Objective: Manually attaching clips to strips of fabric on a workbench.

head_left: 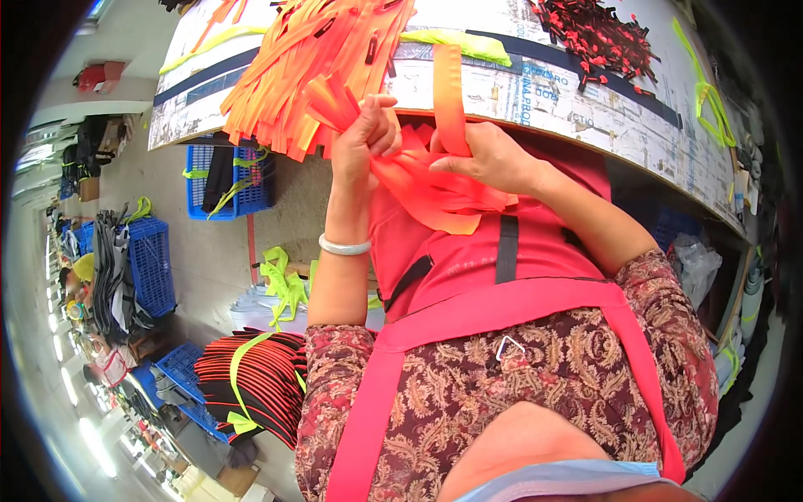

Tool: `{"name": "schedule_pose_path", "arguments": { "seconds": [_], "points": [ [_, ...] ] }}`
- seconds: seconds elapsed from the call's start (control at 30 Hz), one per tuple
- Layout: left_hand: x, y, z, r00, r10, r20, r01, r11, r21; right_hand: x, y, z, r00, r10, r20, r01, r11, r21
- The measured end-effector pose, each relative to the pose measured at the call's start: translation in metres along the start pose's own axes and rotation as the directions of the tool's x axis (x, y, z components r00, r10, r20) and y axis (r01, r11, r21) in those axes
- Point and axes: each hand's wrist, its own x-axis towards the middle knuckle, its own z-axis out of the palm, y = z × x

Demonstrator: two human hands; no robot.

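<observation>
My left hand [368,134] is closed around a bunch of orange webbing straps [427,184], whose loose ends spread over my lap. Beside it on the right, my right hand [493,159] pinches a single orange strap [450,92] between thumb and fingers. That strap stands up past the table's edge. On the table to the left lies a big pile of orange straps [309,58] with small black pieces on some of them, its ends hanging over the front edge. My red apron [468,251] lies under the straps.
The table [577,109] has a heap of small black and red pieces [594,42] at the far right and yellow-green strips [460,43]. Left of me are blue crates [150,268] and a tied stack of red-black pieces [251,385]. A clear plastic bag [696,263] sits below on the right.
</observation>
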Motion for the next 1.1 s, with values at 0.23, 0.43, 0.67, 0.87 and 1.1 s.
{"name": "schedule_pose_path", "arguments": {
  "seconds": [0.23,0.43,0.67,0.87,1.1],
  "points": [
    [-0.008,-0.003,0.015,0.999,-0.028,-0.017,0.031,0.979,0.203,0.001,-0.020,0.007,0.877,0.232,0.421,-0.130,0.958,-0.257],
    [-0.018,-0.013,0.013,0.988,0.022,-0.156,0.040,0.922,0.385,-0.002,0.003,-0.017,0.968,0.139,0.210,-0.206,0.916,0.343],
    [-0.032,-0.034,0.045,0.988,-0.155,-0.004,0.133,0.832,0.539,0.042,-0.043,-0.028,0.954,-0.295,-0.060,0.283,0.947,-0.153],
    [-0.039,-0.030,0.023,0.980,0.039,-0.193,0.024,0.949,0.314,0.034,-0.031,-0.034,0.982,-0.095,-0.165,0.103,0.994,0.039],
    [-0.041,-0.027,0.026,0.985,0.131,-0.114,-0.056,0.861,0.506,0.005,-0.019,-0.023,0.997,-0.073,-0.017,0.073,0.997,-0.019]
  ]
}}
